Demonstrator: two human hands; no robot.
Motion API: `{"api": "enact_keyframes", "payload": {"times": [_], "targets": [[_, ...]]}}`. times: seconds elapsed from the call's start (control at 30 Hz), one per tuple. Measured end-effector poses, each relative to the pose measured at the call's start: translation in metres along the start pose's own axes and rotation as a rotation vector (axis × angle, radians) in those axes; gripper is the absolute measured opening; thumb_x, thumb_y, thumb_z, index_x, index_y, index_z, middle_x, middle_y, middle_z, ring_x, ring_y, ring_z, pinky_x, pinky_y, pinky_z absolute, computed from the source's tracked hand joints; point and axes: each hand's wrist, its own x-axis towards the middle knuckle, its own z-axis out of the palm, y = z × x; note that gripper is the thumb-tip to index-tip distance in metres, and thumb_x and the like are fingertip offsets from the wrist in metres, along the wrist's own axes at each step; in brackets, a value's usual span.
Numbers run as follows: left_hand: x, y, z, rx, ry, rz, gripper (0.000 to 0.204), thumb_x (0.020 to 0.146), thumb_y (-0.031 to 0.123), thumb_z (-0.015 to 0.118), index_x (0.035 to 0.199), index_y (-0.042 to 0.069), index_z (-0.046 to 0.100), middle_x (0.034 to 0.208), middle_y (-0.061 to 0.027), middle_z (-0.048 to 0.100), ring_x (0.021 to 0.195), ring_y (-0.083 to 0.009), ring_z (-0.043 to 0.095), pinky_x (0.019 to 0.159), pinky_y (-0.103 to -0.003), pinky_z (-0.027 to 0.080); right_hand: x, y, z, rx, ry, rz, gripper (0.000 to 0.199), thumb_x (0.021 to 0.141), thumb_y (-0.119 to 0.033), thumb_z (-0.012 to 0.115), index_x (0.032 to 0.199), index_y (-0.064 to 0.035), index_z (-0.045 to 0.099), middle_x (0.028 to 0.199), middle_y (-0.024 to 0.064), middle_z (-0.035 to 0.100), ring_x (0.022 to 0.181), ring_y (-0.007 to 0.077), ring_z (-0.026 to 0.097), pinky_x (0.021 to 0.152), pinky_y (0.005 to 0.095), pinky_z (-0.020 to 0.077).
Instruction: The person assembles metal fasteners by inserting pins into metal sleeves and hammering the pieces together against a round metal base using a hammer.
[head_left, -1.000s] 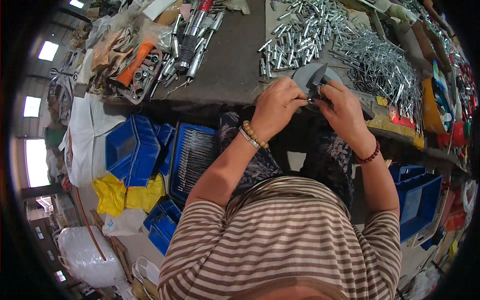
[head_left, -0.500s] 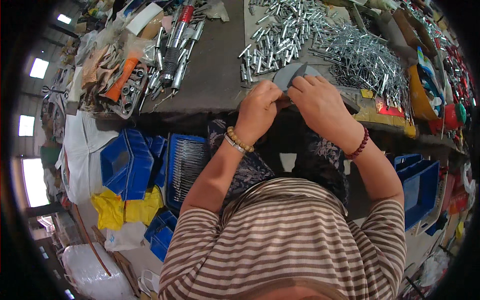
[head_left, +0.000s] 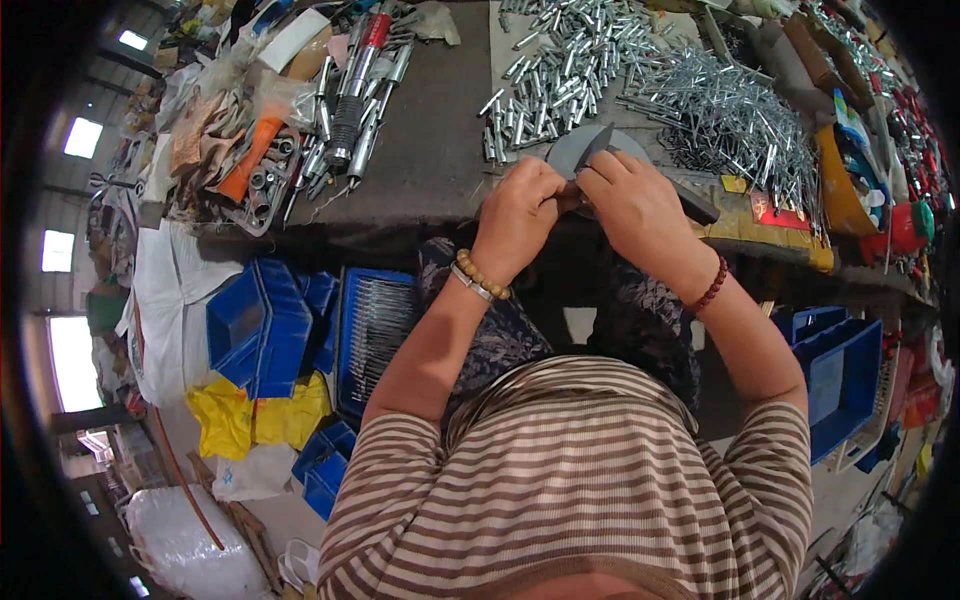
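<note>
My left hand and my right hand meet at the front edge of the workbench, fingers bent and pinched together. Whatever lies between their fingertips is hidden or too small to name. Just beyond them is a grey round disc, with a dark pointed flat piece standing up next to my right fingers. Past the disc lies a heap of short shiny metal tubes. To its right spreads a pile of thin metal rods.
On the bench's left are a screwdriver-like tool with a red end, sockets and an orange tool handle. Below stand blue bins and a blue tray of metal rods. Another blue bin is at right.
Both hands stay at nearly the same place, with only slight shifts of the fingers and right wrist. The view has moved a little.
</note>
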Motion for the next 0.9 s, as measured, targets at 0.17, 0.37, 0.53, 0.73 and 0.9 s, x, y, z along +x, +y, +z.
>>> {"api": "enact_keyframes", "payload": {"times": [0.17, 0.37, 0.53, 0.73, 0.9], "targets": [[0.002, 0.001, 0.001, -0.059, -0.007, 0.003, 0.014, 0.078, -0.006, 0.066, 0.091, 0.0, 0.064, 0.092, -0.0089, 0.06, 0.087, -0.0256, 0.062, 0.079, -0.034, 0.051, -0.012, 0.002, 0.013, 0.007, 0.108, 0.105, 0.017, 0.08, -0.006, 0.065, 0.097, -0.0087, 0.061, 0.094, 0.0077, 0.057, 0.094, 0.0288, 0.059, 0.081, 0.0403, 0.0475], [-0.003, 0.001, -0.005, -0.069, -0.017, -0.036, 0.011, 0.082, 0.005, 0.075, 0.091, 0.002, 0.07, 0.092, -0.0067, 0.061, 0.086, -0.0219, 0.062, 0.077, -0.032, 0.05, -0.023, 0.013, -0.015, -0.095, 0.205, 0.273, 0.029, 0.08, -0.011, 0.073, 0.107, -0.0075, 0.064, 0.1, 0.0091, 0.062, 0.099, 0.0305, 0.061, 0.085, 0.0432, 0.0473], [0.0, 0.002, -0.006, -0.112, -0.059, -0.063, 0.012, 0.083, 0.009, 0.076, 0.093, 0.003, 0.071, 0.093, -0.0072, 0.062, 0.085, -0.0221, 0.063, 0.077, -0.033, 0.05, -0.041, 0.036, -0.016, -0.075, 0.011, 0.323, 0.027, 0.083, -0.008, 0.071, 0.109, -0.0048, 0.064, 0.101, 0.0127, 0.062, 0.099, 0.0346, 0.061, 0.084, 0.044, 0.0491], [0.003, -0.001, -0.01, -0.052, -0.065, 0.016, 0.013, 0.082, 0.009, 0.077, 0.092, 0.003, 0.071, 0.092, -0.0091, 0.062, 0.085, -0.0246, 0.064, 0.076, -0.034, 0.05, -0.047, -0.001, -0.049, 0.207, 0.077, 0.453, 0.022, 0.087, -0.001, 0.065, 0.108, -0.0037, 0.062, 0.101, 0.0147, 0.059, 0.087, 0.0384, 0.064, 0.072, 0.0452, 0.0503], [0.004, -0.002, -0.005, -0.08, -0.034, 0.018, 0.013, 0.079, 0.011, 0.079, 0.088, 0.005, 0.071, 0.088, -0.0095, 0.06, 0.084, -0.0294, 0.063, 0.073, -0.04, 0.051, -0.05, -0.014, -0.048, 0.15, 0.233, 0.297, 0.022, 0.087, 0.0, 0.063, 0.108, -0.0064, 0.065, 0.103, 0.0134, 0.059, 0.08, 0.0357, 0.065, 0.067, 0.0431, 0.051]]}}
